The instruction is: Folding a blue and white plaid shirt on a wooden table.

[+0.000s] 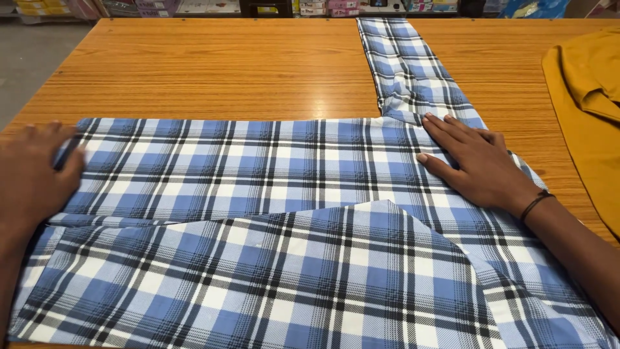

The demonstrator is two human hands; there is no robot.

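A blue, white and black plaid shirt lies spread flat across the wooden table, one sleeve stretching away toward the far edge. My right hand lies palm down on the shirt near the base of that sleeve, fingers together and pointing left; a dark band circles its wrist. My left hand rests on the shirt's left edge, slightly blurred, fingers curled over the cloth. The near part of the shirt is folded over itself with a pointed flap in the middle.
A mustard-yellow garment lies on the table at the right edge. Shelves with coloured boxes line the far wall behind the table. Grey floor shows at the upper left.
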